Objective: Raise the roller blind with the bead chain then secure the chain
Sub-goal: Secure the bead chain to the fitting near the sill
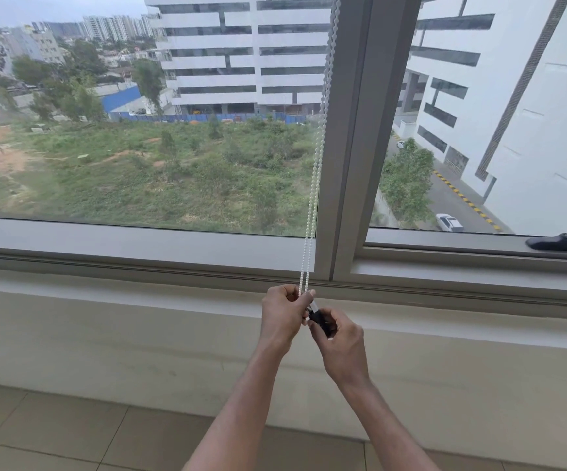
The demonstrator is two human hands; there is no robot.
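A white bead chain (319, 154) hangs as two strands down the left side of the grey window mullion (350, 137). Its lower end runs into my hands just below the sill. My left hand (283, 314) pinches the two strands near their bottom. My right hand (338, 338) is closed around a small black and white piece (319, 319) at the chain's end. The two hands touch each other. The roller blind itself is out of view above the frame.
A pale sill ledge (105, 300) runs under the window, with a low wall below it. Beige floor tiles (54, 433) lie at the bottom. A black window handle (562, 244) sits on the right pane's lower frame.
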